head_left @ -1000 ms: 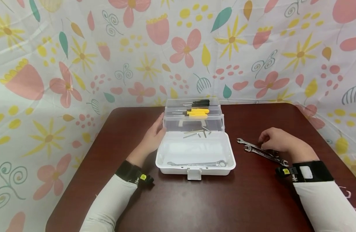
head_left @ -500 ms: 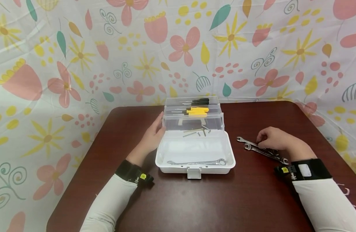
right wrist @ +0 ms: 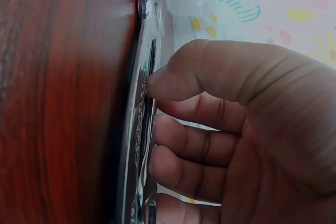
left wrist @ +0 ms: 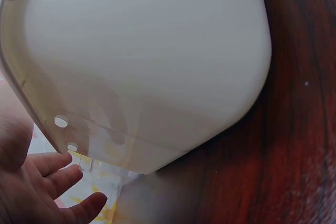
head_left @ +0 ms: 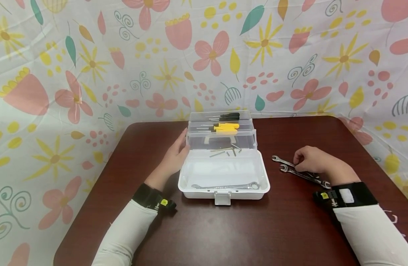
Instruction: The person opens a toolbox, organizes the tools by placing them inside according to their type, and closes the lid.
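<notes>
A big white cloth [head_left: 177, 87] hangs like a wall behind the table [head_left: 224, 240] and down its left side. It has pink flowers [head_left: 212, 54], yellow flowers [head_left: 264, 42], green leaves [head_left: 254, 19] and curly swirls [head_left: 125, 26] all over it. The cloth has some creases. The table is dark red-brown, and its back corners are round. Up close, its top has thin dark lines like wood. Soft light makes a pale, shiny patch [head_left: 210, 224] near the front.
</notes>
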Available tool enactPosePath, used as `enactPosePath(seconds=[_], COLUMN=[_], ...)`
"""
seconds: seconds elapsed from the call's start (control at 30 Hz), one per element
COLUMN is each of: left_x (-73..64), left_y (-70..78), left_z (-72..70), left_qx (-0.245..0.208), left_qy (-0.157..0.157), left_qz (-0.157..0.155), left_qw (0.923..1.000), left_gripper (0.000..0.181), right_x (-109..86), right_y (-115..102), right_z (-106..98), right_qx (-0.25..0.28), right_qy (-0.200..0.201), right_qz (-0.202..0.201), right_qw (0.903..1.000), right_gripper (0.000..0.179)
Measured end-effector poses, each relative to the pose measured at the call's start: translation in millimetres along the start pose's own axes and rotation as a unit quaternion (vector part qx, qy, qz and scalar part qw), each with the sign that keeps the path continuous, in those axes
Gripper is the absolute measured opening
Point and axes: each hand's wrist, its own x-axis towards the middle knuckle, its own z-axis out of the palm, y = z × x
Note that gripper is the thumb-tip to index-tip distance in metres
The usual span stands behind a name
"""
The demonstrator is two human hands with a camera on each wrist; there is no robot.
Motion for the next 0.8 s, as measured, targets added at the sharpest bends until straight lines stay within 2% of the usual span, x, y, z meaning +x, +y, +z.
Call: enactPosePath(seconds=[0.23, 0.8], left_x=[-0.1, -0.5], left_y=[-0.6, -1.9], left_z=[0.6, 0.0], left_qx=[0.006, 0.002], left_qy=[0.001, -0.003], left_qz=[-0.004, -0.001], left_qw=[1.0, 1.0], left_gripper=[0.066, 0.065], right_x=[0.9, 0.4], right_y=[-3.4, -5.3], right_z=[2.6, 3.1], right_qx=[-0.014, -0.005], right_qy=[0.013, 0.013], right_qz=[0.001, 0.0], right_qw=[0.9998, 0.9999], right_gripper=[0.007, 0.016])
